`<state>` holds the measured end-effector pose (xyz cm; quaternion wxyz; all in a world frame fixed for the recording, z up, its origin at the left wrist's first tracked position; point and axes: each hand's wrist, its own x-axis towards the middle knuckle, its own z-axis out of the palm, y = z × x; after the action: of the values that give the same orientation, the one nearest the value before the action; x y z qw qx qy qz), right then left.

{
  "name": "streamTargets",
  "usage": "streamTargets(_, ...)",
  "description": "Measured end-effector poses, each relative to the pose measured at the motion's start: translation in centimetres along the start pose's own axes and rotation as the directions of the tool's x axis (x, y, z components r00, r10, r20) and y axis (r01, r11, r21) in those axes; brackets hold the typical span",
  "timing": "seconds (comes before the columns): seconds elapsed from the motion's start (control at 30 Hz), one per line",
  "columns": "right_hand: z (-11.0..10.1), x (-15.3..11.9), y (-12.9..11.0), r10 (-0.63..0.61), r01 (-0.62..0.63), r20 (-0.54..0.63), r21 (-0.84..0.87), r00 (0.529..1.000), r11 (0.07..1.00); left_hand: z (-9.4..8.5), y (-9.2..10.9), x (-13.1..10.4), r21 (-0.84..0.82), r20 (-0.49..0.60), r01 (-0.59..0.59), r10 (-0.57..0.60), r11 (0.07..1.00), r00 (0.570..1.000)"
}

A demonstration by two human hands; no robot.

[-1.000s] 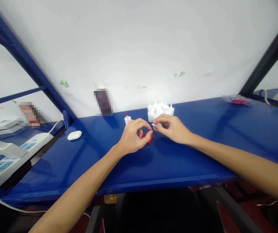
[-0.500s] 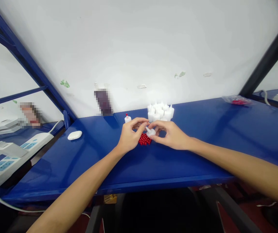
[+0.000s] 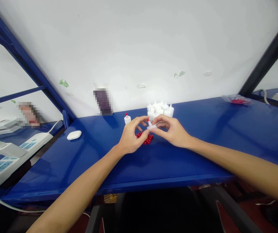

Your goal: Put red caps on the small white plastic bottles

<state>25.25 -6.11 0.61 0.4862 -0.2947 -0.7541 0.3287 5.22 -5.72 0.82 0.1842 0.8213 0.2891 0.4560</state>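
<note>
My right hand (image 3: 169, 129) pinches a white nozzle top (image 3: 151, 127) between thumb and fingers, its spout pointing up. Whether a bottle body is attached is hidden. A small red cap (image 3: 148, 119) sits at the spout's tip. My left hand (image 3: 133, 134) is curled around the near side, its index fingertip at the red cap and its thumb against the white rim. Below the hands, many loose red caps (image 3: 149, 139) lie grouped on the blue table. Behind them stands a cluster of white nozzle bottles (image 3: 158, 111), partly covered by my right hand.
A white bottle with a red tip (image 3: 127, 119) stands left of the cluster. Farther left lie a white oval case (image 3: 74, 135) and power strips (image 3: 10, 158). A clear bag with red contents (image 3: 237, 100) rests at the back right of the blue table (image 3: 214, 129).
A red cap now shows on the spout, which has swung more upright. My left fingers have spread wider, and more of the loose red caps are covered by that hand.
</note>
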Motion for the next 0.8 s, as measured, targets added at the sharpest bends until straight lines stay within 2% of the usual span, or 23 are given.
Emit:
streamTargets(0.13,0.1,-0.1,-0.1,0.082,-0.087,0.058,0.079,0.995,0.993,0.5,-0.3,-0.2,0.151,0.067,-0.042,0.032,0.988,0.997)
streamTargets(0.27,0.3,-0.3,-0.6,0.078,-0.093,0.159,0.084,0.984,0.992,0.6,-0.4,-0.3,0.260,0.155,-0.088,0.049,0.962,0.987)
streamTargets(0.47,0.2,-0.6,-1.3,0.032,-0.057,0.220,0.110,0.975,0.992,-0.2,-0.5,-0.2,0.260,0.228,-0.186,0.127,0.948,0.965)
streamTargets(0.6,-0.1,-0.4,-1.0,0.004,-0.011,0.153,0.046,0.988,0.999,-1.5,-1.2,0.3,0.249,0.195,-0.195,0.148,0.949,0.969)
streamTargets(0.8,-1.5,0.2,0.1,-0.007,-0.002,-0.044,-0.191,0.999,0.982,-3.9,-4.2,0.8,0.199,0.112,-0.012,-0.011,0.980,0.994)
